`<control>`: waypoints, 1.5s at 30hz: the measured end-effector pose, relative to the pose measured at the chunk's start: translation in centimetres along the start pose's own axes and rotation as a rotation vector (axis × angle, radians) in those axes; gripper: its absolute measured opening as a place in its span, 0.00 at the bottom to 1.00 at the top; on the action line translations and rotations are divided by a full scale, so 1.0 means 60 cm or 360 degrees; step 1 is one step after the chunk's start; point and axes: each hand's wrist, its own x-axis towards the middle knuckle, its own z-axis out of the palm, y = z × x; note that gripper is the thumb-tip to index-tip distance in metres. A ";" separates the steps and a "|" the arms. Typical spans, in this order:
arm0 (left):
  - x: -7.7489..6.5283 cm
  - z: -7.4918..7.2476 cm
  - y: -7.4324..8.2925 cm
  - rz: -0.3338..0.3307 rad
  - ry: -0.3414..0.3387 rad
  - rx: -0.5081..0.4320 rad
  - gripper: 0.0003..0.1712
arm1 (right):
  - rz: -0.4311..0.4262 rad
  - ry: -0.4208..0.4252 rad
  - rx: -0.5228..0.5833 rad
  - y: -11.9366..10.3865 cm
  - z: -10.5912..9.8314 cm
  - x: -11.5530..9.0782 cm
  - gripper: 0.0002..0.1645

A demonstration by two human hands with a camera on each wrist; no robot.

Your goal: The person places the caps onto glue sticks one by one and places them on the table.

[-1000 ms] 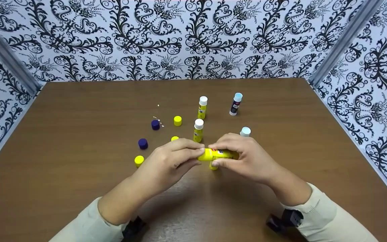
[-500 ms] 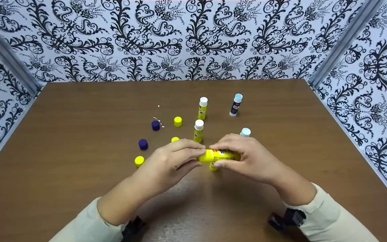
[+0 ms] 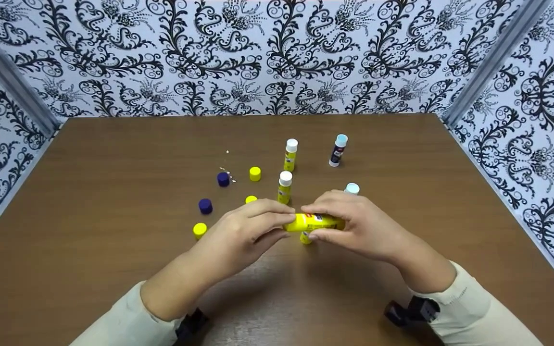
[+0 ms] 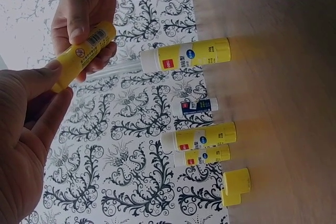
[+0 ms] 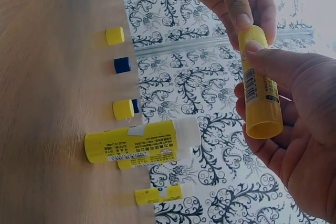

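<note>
Level above the table, a yellow glue stick spans my two hands. My left hand pinches its yellow cap end between thumb and fingers. Around the body, near the label, curl the thumb and fingers of my right hand. In the right wrist view the round bottom of the glue stick points toward the camera. Below it in the head view stands another yellow glue stick, mostly hidden by the held one and my right hand.
Two uncapped yellow glue sticks with white tops stand beyond the hands. A navy glue stick stands farther right; another pale top shows behind my right hand. Yellow caps and blue caps sit left, near white crumbs.
My right hand and forearm have shifted very slightly to the right. Both hands keep the same hold on the glue stick.
</note>
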 end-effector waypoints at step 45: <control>-0.015 -0.031 -0.015 -0.0171 0.0027 0.0037 0.20 | -0.0112 0.0161 -0.0028 0.003 -0.026 0.006 0.27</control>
